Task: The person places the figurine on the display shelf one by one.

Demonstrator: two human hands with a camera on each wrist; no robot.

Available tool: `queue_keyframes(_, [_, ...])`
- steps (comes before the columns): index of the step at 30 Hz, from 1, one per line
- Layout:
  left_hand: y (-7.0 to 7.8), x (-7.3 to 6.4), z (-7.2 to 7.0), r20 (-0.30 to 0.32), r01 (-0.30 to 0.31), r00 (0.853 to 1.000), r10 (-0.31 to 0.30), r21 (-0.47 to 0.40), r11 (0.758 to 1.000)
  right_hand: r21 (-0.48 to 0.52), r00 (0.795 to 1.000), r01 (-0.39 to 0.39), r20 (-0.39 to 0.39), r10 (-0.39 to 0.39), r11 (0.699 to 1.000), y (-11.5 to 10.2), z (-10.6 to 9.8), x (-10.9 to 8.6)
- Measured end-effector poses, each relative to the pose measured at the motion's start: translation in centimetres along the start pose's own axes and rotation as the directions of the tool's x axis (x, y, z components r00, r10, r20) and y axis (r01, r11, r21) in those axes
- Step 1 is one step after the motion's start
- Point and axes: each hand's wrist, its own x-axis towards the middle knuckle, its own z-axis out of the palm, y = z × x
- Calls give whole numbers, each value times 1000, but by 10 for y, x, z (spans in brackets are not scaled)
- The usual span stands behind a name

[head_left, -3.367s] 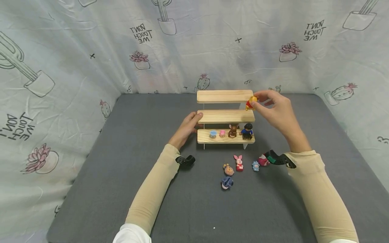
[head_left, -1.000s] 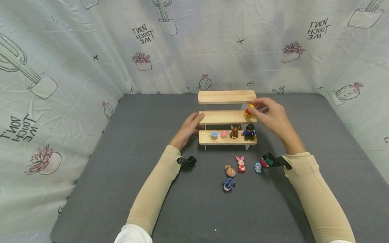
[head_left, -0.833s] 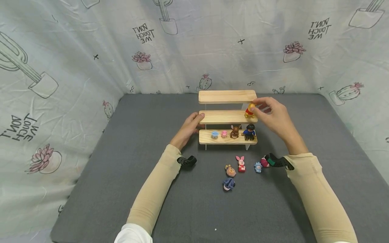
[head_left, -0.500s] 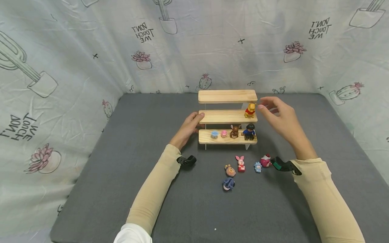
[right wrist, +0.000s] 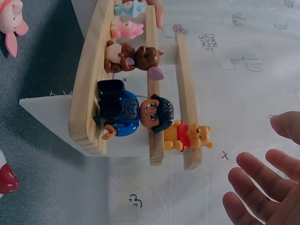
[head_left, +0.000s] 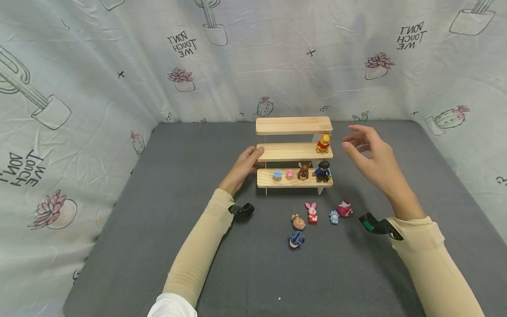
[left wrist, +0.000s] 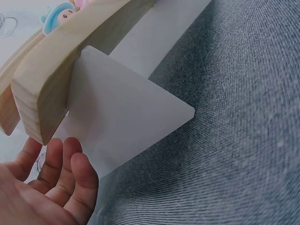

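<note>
Just left of the right hand's fingertips, apart from them, the yellow bear figure (head_left: 323, 143) in a red top is upright on the middle board (head_left: 287, 152) of the wooden stand (head_left: 294, 125). The right hand (head_left: 376, 162) itself is relaxed, its fingers loosely bent and parted from the thumb. The left hand (head_left: 241, 168) grips the middle board's left end, thumb on top; its other fingers show bent beside a white side panel (left wrist: 126, 110) in the left wrist view. Low and left of the right fingers, a black-haired figure (head_left: 322, 171) begins a row on the lowest board (head_left: 265, 179), running through a brown figure (head_left: 303, 171) and a pink one (head_left: 290, 174) to a light blue one (head_left: 277, 175), nearest the left fingers. Nearer the person than either hand's fingers, five more figures lie or stand on the grey tabletop (head_left: 237, 268), among them a pink-eared one (head_left: 312, 214)
</note>
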Motion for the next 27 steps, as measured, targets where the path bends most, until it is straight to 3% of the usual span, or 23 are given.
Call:
queue_keyframes(10, [0,1,0,-1,1,1000,-1,-13,1000,-58,1000,19,15,-18,998,-10,-8,-22])
queue_keyframes(17, [-1,0,0,-7,21,1000,-21,-12,1000,-103,999,49,11,-49,993,-5,-11,-36])
queue_keyframes(27, [-1,1,0,-6,9,1000,-9,-7,1000,-151,996,-30,81,43,988,1,-13,-50])
